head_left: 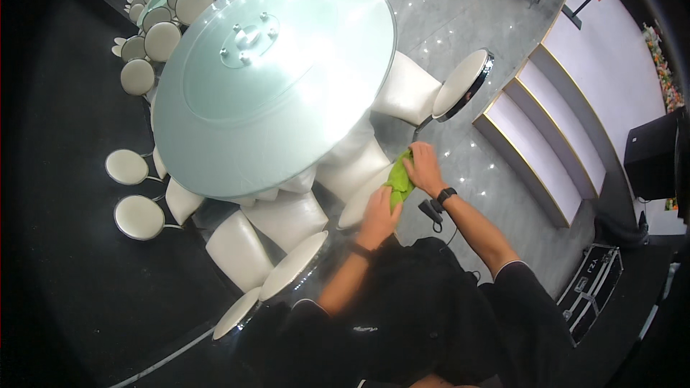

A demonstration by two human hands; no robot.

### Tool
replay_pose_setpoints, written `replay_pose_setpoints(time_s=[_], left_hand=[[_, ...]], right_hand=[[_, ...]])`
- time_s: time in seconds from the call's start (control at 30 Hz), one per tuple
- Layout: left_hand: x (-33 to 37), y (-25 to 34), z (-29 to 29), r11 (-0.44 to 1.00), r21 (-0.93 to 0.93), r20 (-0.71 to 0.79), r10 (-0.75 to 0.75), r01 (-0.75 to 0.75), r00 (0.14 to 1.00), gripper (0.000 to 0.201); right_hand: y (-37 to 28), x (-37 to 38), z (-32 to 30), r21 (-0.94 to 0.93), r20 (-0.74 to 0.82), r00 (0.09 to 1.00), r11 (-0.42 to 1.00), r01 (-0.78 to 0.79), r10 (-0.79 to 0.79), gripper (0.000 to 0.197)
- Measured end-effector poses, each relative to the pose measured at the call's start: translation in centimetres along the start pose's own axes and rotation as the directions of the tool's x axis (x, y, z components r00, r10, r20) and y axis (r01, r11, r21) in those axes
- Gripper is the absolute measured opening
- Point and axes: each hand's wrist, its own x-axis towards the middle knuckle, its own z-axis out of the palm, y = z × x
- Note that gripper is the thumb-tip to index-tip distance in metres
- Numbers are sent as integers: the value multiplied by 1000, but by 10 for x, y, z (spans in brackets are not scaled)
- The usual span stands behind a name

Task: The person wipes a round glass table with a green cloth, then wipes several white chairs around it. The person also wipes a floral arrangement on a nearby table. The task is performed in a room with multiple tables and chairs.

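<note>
A bright green cloth [399, 181] is bunched between my two hands, over the edge of a white chair back [361, 202]. My right hand [425, 168] is closed on the cloth's upper part, with its fingers bent over it. Lower down, my left hand [379, 217] grips the other end, its fingers partly hidden by the cloth and the chair back. The white seat [353, 171] of this chair lies just beyond my hands, facing the table.
A large round glass-topped table [237, 162] stands ahead, ringed by white chairs such as the one at right [463, 85]. White steps [532, 133] with gold edges rise to a stage on the right. A black case [591, 289] and a black speaker [652, 152] stand there too.
</note>
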Motion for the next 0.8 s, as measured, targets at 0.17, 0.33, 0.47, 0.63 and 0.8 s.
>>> replay_pose_setpoints(time_s=[0.17,0.33,0.47,0.63,0.8], left_hand=[[11,10,-1,982,175,129,49,-72,990,61],[32,22,22,961,275,87,2,-27,996,41],[75,29,52,939,332,136,-144,92,980,37],[129,49,91,836,500,226,-376,224,898,29],[146,84,108,863,431,160,-361,264,919,29]], right_hand=[[0,-40,7,418,375,893,905,77,-249,32],[42,-30,15,515,479,839,856,-32,-257,32],[91,-23,47,520,497,847,846,-119,-186,32],[130,5,93,459,626,755,874,-156,-194,30],[155,28,36,435,632,752,889,-144,-188,24]])
